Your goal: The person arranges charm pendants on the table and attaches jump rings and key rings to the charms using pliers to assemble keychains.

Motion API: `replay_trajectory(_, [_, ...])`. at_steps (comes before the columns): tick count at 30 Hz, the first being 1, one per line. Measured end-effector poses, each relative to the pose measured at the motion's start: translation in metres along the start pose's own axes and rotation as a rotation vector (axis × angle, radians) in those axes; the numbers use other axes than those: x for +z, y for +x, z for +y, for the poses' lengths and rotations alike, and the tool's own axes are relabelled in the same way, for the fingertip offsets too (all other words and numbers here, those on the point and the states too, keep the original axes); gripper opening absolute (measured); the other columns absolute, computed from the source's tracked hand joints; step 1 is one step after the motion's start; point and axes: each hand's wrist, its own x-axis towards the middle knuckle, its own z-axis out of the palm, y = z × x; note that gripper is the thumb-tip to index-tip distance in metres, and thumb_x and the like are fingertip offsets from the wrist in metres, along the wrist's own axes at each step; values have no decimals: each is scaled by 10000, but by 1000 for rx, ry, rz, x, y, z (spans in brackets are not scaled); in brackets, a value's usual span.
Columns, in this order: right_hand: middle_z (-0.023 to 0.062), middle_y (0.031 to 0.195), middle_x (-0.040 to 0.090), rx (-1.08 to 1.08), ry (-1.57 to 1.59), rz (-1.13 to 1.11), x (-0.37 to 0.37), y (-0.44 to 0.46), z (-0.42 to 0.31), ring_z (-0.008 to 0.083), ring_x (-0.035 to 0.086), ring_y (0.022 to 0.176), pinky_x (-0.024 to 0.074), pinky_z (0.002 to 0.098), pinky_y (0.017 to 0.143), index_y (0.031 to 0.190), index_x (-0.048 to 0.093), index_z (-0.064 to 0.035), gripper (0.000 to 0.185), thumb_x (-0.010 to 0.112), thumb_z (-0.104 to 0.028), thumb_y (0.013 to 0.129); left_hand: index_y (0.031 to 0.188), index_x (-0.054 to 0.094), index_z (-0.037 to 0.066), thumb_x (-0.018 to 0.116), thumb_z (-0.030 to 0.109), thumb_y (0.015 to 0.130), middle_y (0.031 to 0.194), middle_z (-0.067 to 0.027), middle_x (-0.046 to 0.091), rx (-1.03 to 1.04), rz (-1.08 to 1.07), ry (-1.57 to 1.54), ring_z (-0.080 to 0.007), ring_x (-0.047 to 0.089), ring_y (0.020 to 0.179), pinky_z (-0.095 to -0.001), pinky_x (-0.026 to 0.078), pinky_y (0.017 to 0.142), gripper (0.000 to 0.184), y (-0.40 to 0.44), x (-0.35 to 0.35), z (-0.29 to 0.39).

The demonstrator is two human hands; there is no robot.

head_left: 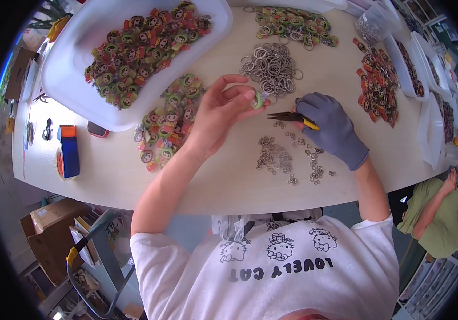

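My left hand (219,113) is bare and pinches a small green figure charm (257,100) between thumb and fingers. My right hand (329,127) wears a grey glove and is closed round needle-nose pliers (283,116) with yellow-and-black handles. The dark jaws point left, just below the charm and apart from it. Beyond the hands lies a pile of metal key rings (271,65). Small metal jump rings (274,154) are scattered on the table below the pliers. Beside my left forearm lies a heap of green and red charms (170,120).
A white plastic bin (63,88) at the upper left holds many charms. More charms (295,26) lie at the back, and red ones (376,80) to the right. A clear cup (370,26), trays (407,69) and a blue box (69,154) stand around. Another person (437,218) sits at the right.
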Motion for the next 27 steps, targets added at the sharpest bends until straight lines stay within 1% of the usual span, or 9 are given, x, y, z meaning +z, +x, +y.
replay_trajectory(5, [72, 869, 563, 34, -34, -49, 1, 2, 0, 260, 574, 854, 468, 377, 746, 942, 565, -93, 252, 707, -148, 741, 1166, 565, 18, 637, 101, 905, 1033, -35, 620, -76, -83, 39, -212, 637, 1044, -313, 495, 978, 284, -1, 5, 1])
replay_trajectory(11, [122, 822, 589, 181, 179, 31, -9, 2, -3, 325, 583, 758, 478, 416, 712, 934, 563, -8, 234, 693, -133, 784, 1108, 590, 21, 639, 112, 906, 1122, -56, 616, -76, -160, -39, -223, 621, 1088, -321, 480, 995, 226, 3, 1, -13])
replay_trajectory(13, [145, 850, 610, 220, 183, 70, -4, -7, 9, 339, 596, 768, 476, 394, 710, 972, 557, 23, 229, 673, -93, 813, 1106, 583, 26, 631, 108, 911, 1124, -60, 615, -71, -147, -65, -230, 612, 1109, -328, 476, 1002, 217, -2, -2, -10])
replay_trajectory(15, [154, 870, 624, 325, 442, 112, 3, -8, 12, 324, 614, 784, 476, 374, 707, 979, 557, 28, 204, 657, -70, 830, 1108, 574, 31, 621, 99, 916, 1114, -60, 616, -70, -183, -105, -238, 601, 1131, -338, 471, 1009, 209, -2, 0, -11])
replay_trajectory(16, [158, 880, 631, 409, 533, 127, -2, -15, 16, 317, 623, 792, 476, 364, 706, 982, 556, 30, 192, 649, -58, 839, 1153, 542, 33, 603, 51, 916, 1141, -64, 596, -67, -168, -74, -244, 582, 1162, -341, 461, 1022, 245, -3, 5, -9])
replay_trajectory(19, [164, 896, 646, 454, 313, 41, -22, -21, 22, 290, 642, 808, 480, 341, 713, 971, 546, 41, 171, 638, -45, 855, 1190, 511, 25, 589, 2, 910, 1192, -75, 564, 37, -190, -41, -240, 566, 1187, -327, 452, 1028, 292, -4, 9, -12])
replay_trajectory(20, [162, 895, 646, 456, 285, 41, -22, -21, 25, 285, 643, 806, 479, 342, 715, 968, 545, 41, 172, 640, -49, 856, 1215, 489, 19, 571, -35, 906, 1238, -87, 532, 46, -195, -23, -240, 556, 1201, -317, 445, 1030, 324, -4, 10, -13])
replay_trajectory(25, [162, 887, 633, 491, 303, 84, -12, -25, 35, 267, 628, 768, 470, 344, 695, 952, 544, 36, 182, 652, -80, 861, 1229, 478, 18, 547, -60, 908, 1253, -103, 519, 60, -178, -5, -243, 555, 1200, -316, 449, 1025, 337, -6, 14, -11])
replay_trajectory(27, [155, 866, 622, 489, 221, 97, -9, -26, 37, 261, 608, 733, 464, 322, 674, 946, 544, 37, 197, 660, -94, 857, 1230, 473, 17, 542, -66, 908, 1256, -109, 517, 67, -167, 25, -242, 560, 1193, -316, 453, 1024, 339, -6, 15, -9])
